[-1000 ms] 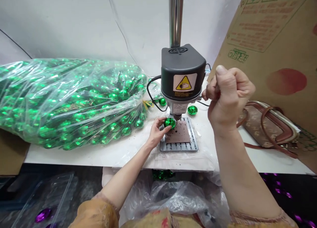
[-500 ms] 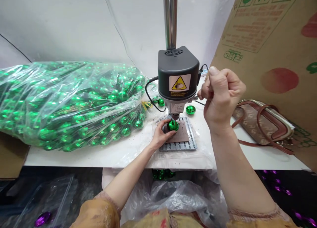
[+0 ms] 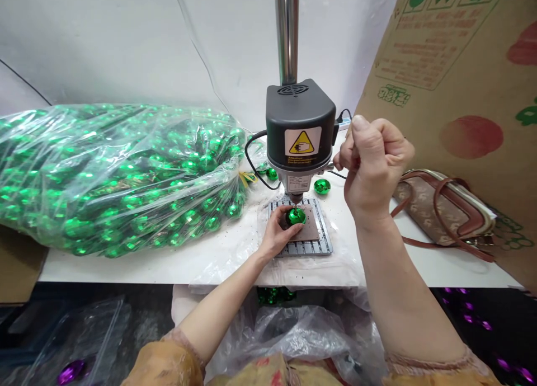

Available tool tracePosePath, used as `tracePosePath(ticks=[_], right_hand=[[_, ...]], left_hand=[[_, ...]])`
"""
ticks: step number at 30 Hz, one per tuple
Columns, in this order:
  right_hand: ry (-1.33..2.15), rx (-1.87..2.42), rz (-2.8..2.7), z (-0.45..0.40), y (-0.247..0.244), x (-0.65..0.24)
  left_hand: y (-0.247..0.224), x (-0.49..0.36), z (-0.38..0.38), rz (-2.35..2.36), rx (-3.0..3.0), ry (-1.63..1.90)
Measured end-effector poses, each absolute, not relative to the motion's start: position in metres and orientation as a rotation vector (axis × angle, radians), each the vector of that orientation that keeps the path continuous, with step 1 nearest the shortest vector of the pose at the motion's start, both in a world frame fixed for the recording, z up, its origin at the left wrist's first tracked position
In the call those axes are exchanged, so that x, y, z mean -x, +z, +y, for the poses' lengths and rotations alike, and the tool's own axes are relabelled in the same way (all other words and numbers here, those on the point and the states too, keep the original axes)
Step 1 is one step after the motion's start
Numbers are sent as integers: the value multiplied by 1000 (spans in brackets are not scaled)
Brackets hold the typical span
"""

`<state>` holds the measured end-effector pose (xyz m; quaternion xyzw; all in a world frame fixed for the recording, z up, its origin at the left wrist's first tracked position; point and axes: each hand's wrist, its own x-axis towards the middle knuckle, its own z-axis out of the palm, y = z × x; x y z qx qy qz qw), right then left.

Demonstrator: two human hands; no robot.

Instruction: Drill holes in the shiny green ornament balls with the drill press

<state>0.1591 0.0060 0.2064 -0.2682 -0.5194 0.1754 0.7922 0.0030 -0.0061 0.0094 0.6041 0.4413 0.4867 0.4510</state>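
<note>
My left hand [image 3: 279,233] pinches a shiny green faceted ball [image 3: 297,216] between thumb and fingers. The ball sits under the chuck of a small bench drill press [image 3: 301,123], on a brown board [image 3: 311,229] over the grey slotted base [image 3: 325,243]. The thin bit appears to meet the top of the ball. To the right of the motor housing, my right hand [image 3: 375,165] is closed in a fist around the press's feed lever, which it mostly hides. A second green ball [image 3: 322,186] lies on the table behind the base.
A large clear bag [image 3: 126,179] full of green balls covers the left of the white table [image 3: 138,269]. To the right are a brown patterned handbag [image 3: 448,207] and a tall cardboard box [image 3: 428,106]. Clear plastic [image 3: 302,330] hangs below the front edge.
The green ball and my left hand have moved slightly right and down from the chuck. My right hand stays closed in nearly the same place.
</note>
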Motion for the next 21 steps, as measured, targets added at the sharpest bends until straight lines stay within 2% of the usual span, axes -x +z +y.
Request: tracePosePath(ticks=[21], right_hand=[[222,304,-1079,-3,164,-155]], left_hand=[[2,0,-4,1077,-1566,1190]])
